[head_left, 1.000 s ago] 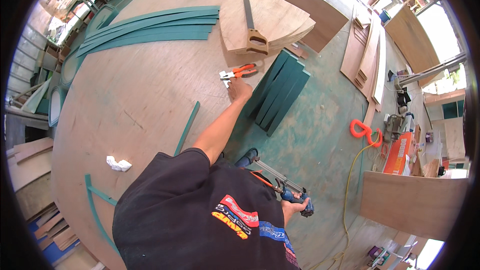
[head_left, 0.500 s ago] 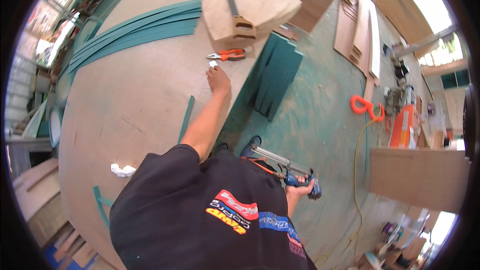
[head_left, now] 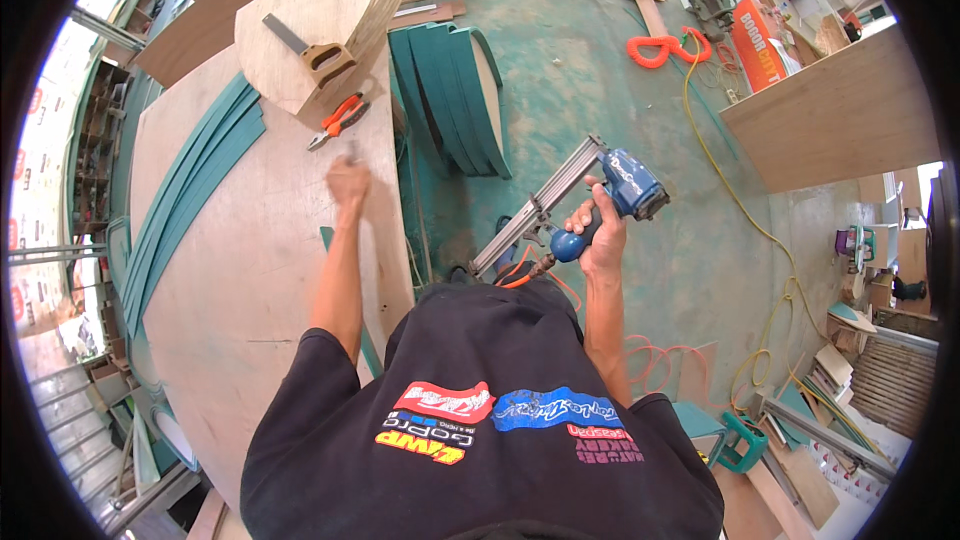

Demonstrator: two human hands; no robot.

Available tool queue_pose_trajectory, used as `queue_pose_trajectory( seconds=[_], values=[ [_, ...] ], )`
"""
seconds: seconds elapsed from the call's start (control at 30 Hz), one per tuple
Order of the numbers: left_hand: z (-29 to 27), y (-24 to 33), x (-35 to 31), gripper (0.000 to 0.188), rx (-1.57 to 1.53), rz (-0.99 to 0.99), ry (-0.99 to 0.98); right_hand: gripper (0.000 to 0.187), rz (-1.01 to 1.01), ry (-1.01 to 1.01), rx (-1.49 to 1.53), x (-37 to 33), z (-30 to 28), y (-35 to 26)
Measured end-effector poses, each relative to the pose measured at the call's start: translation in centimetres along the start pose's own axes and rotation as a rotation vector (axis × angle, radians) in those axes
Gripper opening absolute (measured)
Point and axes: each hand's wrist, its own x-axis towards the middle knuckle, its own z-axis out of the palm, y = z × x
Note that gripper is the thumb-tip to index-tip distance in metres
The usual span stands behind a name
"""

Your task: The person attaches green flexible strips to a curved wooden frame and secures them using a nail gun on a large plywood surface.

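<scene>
My right hand (head_left: 600,232) is wrapped round the grip of a blue air nail gun (head_left: 634,182), held up over the floor right of the table. Its long metal magazine slants down toward my feet, and an orange hose joins the handle. Over the wooden tabletop (head_left: 240,280), my left hand (head_left: 348,182) is closed and smeared by motion. A small greyish thing shows blurred at its fingertips; I cannot make out what it is. Just beyond lie orange-handled pliers (head_left: 338,122), apart from the hand. Farther off, a handsaw (head_left: 326,62) rests on stacked plywood pieces (head_left: 320,0).
Long teal strips (head_left: 185,200) lie along the table's left side. Curved teal panels (head_left: 445,100) stand beside its right edge. On the floor are a coiled orange hose (head_left: 665,50) and a yellow hose (head_left: 735,205). A plywood sheet (head_left: 830,110) stands at the right.
My right hand has lifted the nail gun up and forward. The view has shifted right, and my left hand remains near the pliers. The white piece it held no longer shows clearly.
</scene>
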Motion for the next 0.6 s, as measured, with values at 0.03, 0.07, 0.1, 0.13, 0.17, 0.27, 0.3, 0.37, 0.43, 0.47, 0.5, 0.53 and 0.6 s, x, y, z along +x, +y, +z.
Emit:
queue_pose_trajectory(
  seconds=[0.03,0.07,0.1,0.13,0.17,0.27,0.3,0.37,0.43,0.47,0.5,0.53,0.6],
  values=[
    [-0.5,1.8,-1.2,0.024,-0.244,0.077,-0.128,0.030,0.014,-0.022,-0.005,-0.3,0.7,0.1],
    [-2.9,7.7,-3.8,0.025,-0.515,0.059,-0.387,0.030,0.016,-0.020,-0.014,-0.7,0.6,-0.2],
    [-3.4,10.5,-5.8,0.026,-0.680,0.170,-0.524,0.030,0.037,-0.053,-0.022,-1.2,1.3,-0.2],
    [-4.6,14.3,-8.7,0.021,-0.845,0.228,-0.600,0.030,0.060,-0.058,-0.036,-1.5,1.3,-0.5],
    [-6.2,17.4,-10.5,0.020,-0.739,0.317,-0.647,0.029,0.084,-0.070,-0.044,-1.6,1.5,-0.8],
    [-7.3,22.9,-14.4,0.021,-0.833,0.341,-0.660,0.027,0.112,-0.071,-0.061,-2.7,2.5,-2.1],
    [-6.7,23.4,-14.7,0.021,-0.824,0.317,-0.603,0.028,0.116,-0.075,-0.080,-2.9,2.8,-2.1],
    [-6.3,24.5,-15.0,0.021,-0.816,0.308,-0.537,0.028,0.105,-0.066,-0.107,-3.1,2.9,-2.1],
    [-6.1,25.1,-15.0,0.022,-0.799,0.326,-0.500,0.028,0.092,-0.067,-0.102,-3.1,2.8,-2.1],
    [-5.9,25.4,-15.4,0.022,-0.782,0.331,-0.465,0.028,0.089,-0.067,-0.097,-3.1,2.6,-2.0],
    [-5.6,25.9,-15.9,0.022,-0.766,0.335,-0.430,0.028,0.086,-0.072,-0.091,-3.1,2.3,-1.9],
    [-5.3,26.1,-16.2,0.022,-0.743,0.343,-0.394,0.027,0.079,-0.060,-0.066,-3.0,2.3,-1.6],
    [-4.7,26.2,-16.7,0.021,-0.673,0.393,-0.315,0.023,0.064,-0.037,-0.017,-2.8,2.3,-1.0]
  ],
)
